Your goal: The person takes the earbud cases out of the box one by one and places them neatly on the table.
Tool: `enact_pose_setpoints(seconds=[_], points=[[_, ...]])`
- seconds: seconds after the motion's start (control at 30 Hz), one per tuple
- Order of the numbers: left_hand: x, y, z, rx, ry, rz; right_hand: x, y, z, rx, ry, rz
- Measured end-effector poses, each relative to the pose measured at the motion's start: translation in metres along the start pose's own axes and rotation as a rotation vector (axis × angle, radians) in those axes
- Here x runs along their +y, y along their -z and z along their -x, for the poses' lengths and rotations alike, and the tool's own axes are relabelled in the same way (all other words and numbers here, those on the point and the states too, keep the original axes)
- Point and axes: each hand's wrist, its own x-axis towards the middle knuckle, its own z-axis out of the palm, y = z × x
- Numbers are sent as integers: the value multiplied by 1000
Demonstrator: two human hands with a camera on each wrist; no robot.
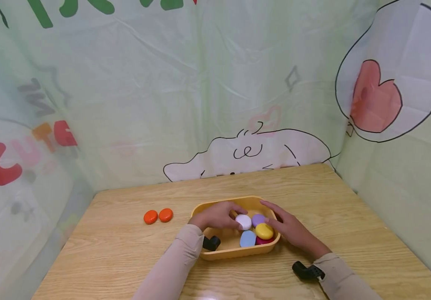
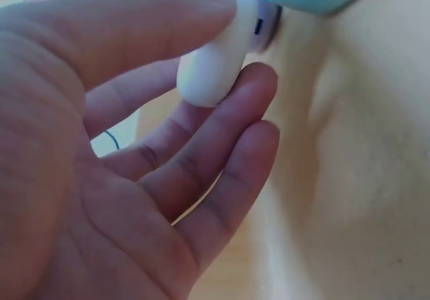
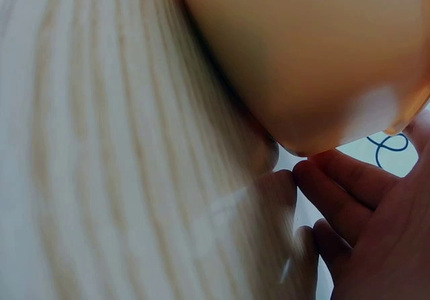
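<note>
On your far left, two orange discs (image 1: 158, 216) lie on the table (image 1: 103, 241), side by side with a small gap, well apart from the tray (image 1: 237, 252). Next comes your left hand (image 1: 219, 215), which reaches over the tray's left part; a black device (image 1: 212, 243) sits at its wrist. This hand pinches the white disc (image 1: 243, 222) between thumb and fingers, nearly closed, with the other fingers bent loosely below. The white disc is inside the tray's walls, but I cannot tell if it touches the bottom. Just in front of it is the blue piece (image 1: 247, 239), and to its right the purple disc (image 1: 258, 220). Then comes the yellow disc (image 1: 264, 231), which partly covers the red disc (image 1: 265, 241). At the right end, your right hand (image 1: 294, 231) holds the tray's wall, parted only moderately, thumb over the rim and fingers along the outside.
</note>
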Motion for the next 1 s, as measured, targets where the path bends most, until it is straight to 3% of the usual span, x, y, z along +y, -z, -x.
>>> enact_pose_setpoints(seconds=[0.2,0.47,1.0], points=[[4,4,7,11,-6,17,2,-2,-1,-6,1,-15],[9,10,21,91,4,15,2,-2,0,-7,-6,-21],[5,22,47,189,21,129,4,0,-1,-3,14,-18]])
